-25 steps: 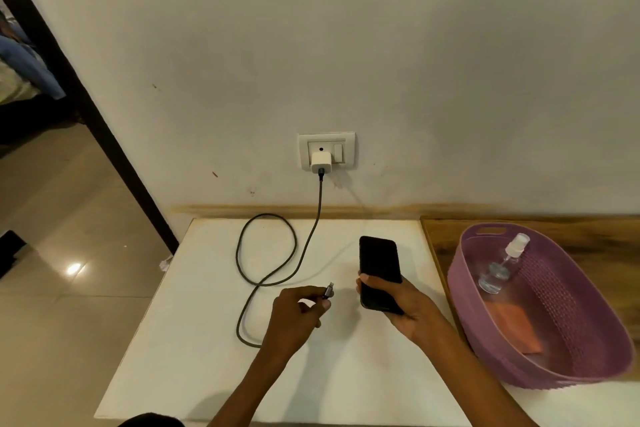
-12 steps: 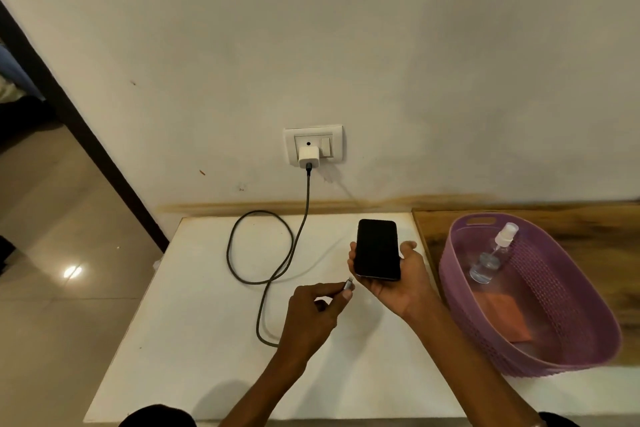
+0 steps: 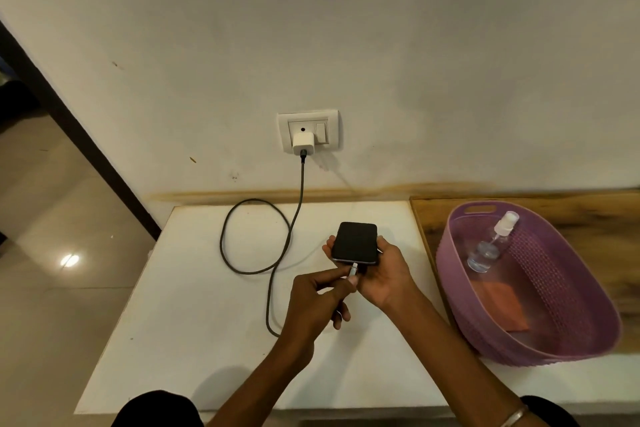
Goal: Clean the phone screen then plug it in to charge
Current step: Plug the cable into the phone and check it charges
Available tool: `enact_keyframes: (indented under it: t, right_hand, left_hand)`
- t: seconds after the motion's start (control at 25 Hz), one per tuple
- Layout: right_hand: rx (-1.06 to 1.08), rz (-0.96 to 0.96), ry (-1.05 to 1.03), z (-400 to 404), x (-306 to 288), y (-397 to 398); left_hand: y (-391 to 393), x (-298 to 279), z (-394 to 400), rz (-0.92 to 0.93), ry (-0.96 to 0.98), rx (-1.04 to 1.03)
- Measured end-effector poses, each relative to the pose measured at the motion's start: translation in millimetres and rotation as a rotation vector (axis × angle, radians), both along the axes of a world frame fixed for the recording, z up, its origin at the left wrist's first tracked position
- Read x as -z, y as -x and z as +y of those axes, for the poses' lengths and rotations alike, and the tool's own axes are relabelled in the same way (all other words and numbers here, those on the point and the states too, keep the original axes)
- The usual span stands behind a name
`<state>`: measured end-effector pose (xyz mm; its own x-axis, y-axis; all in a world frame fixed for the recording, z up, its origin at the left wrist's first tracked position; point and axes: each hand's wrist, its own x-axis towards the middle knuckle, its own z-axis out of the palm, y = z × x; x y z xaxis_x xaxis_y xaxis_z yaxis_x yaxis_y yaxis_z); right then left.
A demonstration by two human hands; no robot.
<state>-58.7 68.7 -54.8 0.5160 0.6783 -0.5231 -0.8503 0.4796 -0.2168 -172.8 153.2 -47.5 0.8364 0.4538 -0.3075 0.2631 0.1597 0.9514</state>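
A home room: a plain painted wall [image 3: 381,45] with a household switch socket [image 3: 308,131], a glossy tiled floor [image 3: 52,253] past a dark door frame [image 3: 79,135], and a lilac plastic basket [image 3: 588,340] on the surface [image 3: 194,322].

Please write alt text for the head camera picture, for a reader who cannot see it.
A person's right hand holds a black phone above a white table while the left hand brings the cable plug to its bottom edge. The cable runs to a white charger in a wall socket. A purple basket at right holds a spray bottle and an orange cloth.
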Motion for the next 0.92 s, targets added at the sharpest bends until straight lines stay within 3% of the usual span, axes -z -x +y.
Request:
enact_keyframes:
  t: [0.68, 0.92]
  right_hand:
    - [0.068, -0.018, -0.017, 6.7, 4.0, 2.0]
    - [0.105, -0.178, 0.050, 16.5, 14.9, 6.2]
  left_hand:
    - [-3.7, -0.4, 8.3, 0.049, 0.192, -0.005]
    - [-3.1, 1.6, 13.1, 0.092, 0.229, 0.002]
